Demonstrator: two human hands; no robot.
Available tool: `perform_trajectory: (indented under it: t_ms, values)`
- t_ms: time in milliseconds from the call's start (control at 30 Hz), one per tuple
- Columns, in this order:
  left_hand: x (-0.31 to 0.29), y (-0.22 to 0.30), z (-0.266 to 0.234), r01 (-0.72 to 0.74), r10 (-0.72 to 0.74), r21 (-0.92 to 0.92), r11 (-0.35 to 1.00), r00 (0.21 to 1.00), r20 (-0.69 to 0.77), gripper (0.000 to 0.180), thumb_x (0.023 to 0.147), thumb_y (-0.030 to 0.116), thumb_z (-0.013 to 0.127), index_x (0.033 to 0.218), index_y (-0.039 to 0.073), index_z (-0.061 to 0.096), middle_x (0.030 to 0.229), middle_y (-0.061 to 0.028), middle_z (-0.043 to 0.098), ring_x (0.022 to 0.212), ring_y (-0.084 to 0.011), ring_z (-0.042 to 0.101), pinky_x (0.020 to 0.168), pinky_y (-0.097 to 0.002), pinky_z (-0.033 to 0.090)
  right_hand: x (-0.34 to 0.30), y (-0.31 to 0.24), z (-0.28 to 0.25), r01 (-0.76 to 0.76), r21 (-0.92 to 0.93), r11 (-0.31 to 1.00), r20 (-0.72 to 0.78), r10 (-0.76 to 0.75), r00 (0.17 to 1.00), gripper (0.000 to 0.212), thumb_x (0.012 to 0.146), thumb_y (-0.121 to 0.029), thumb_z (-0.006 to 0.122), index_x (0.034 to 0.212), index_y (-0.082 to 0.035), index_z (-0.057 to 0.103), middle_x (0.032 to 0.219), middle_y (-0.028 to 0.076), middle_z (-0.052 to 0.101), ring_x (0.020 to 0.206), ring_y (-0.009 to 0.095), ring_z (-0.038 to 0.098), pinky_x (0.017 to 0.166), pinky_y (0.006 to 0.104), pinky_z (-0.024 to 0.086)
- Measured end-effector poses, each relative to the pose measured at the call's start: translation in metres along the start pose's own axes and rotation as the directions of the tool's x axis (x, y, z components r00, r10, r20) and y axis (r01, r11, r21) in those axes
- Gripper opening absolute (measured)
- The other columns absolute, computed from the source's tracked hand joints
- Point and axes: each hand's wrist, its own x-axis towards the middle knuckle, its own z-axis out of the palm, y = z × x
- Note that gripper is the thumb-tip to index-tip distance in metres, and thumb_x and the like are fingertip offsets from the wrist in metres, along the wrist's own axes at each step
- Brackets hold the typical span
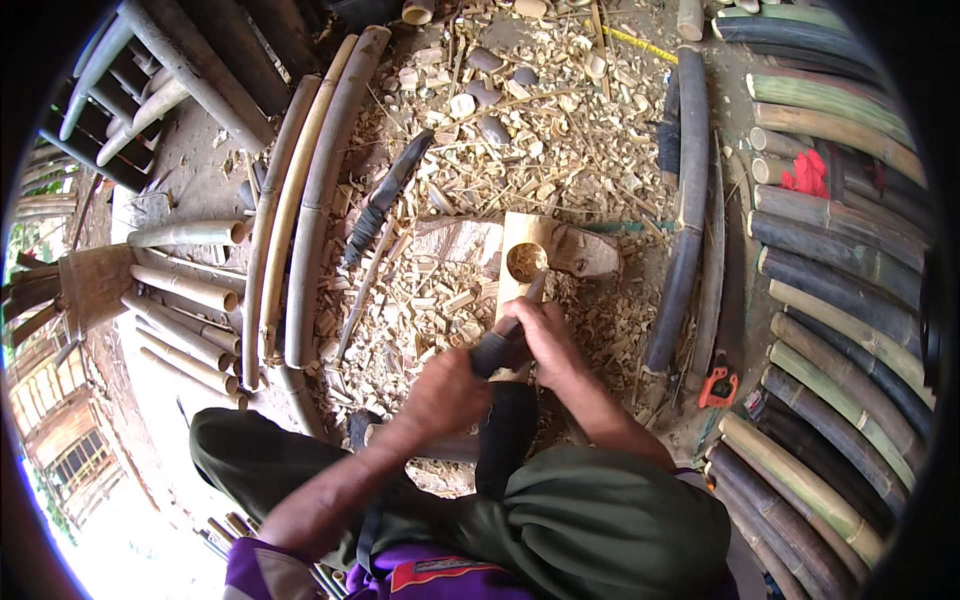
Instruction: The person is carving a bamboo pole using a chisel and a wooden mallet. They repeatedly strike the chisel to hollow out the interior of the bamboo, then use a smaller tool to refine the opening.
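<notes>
Item: pale bamboo length point(517, 226), round-holed, lying across a wood block point(455, 245); I judge it light, stiff, liable to split near the hole, best held by its solid wall. Item: knife-like tool point(537, 288), dark-wrapped handle point(489, 355) gripped in the left hand point(447, 393); the right hand point(545, 340) curls forward of it, exact hold unclear to me.
</notes>
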Motion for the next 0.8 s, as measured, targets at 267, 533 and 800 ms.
perform_trajectory:
  t_ms: [267,533,800]
  values:
    - [-0.042,0.020,0.067,-0.424,0.413,-0.298,0.855,0.905,-0.104,0.082,0.084,0.035,0.079,0.141,-0.006,0.036,0.120,-0.0257,0.057,0.115,-0.0338,0.057,0.096,-0.0432,0.047,-0.047,-0.022,-0.064,0.345,-0.615,0.709,-0.029,-0.458,0.889,0.050,0.091,-0.050,0.068,0.081,-0.001,0.070,0.064,0.010,0.066,0.059,0.024,0.064,0.058,0.0372,0.049]
    - [-0.024,-0.004,0.031,-0.416,0.412,-0.085,0.905,0.909,-0.066,0.050,0.087,0.017,0.073,0.129,-0.003,0.056,0.116,-0.0176,0.061,0.105,-0.0257,0.062,0.089,-0.0396,0.052,-0.016,0.058,-0.157,-0.135,-0.979,0.154,-0.200,-0.589,0.783,0.049,0.080,-0.050,0.078,0.091,-0.002,0.070,0.087,0.020,0.071,0.087,0.039,0.070,0.074,0.0512,0.053]
    - [-0.021,0.013,0.052,-0.512,0.514,-0.064,0.856,0.858,0.005,0.037,0.085,0.017,0.071,0.117,0.000,0.061,0.108,-0.0205,0.063,0.101,-0.0356,0.066,0.088,-0.0432,0.053,-0.071,0.109,-0.225,-0.194,-0.760,0.621,-0.627,-0.622,0.469,0.020,0.090,-0.025,0.067,0.100,-0.008,0.064,0.095,0.015,0.069,0.089,0.041,0.067,0.075,0.0530,0.051]
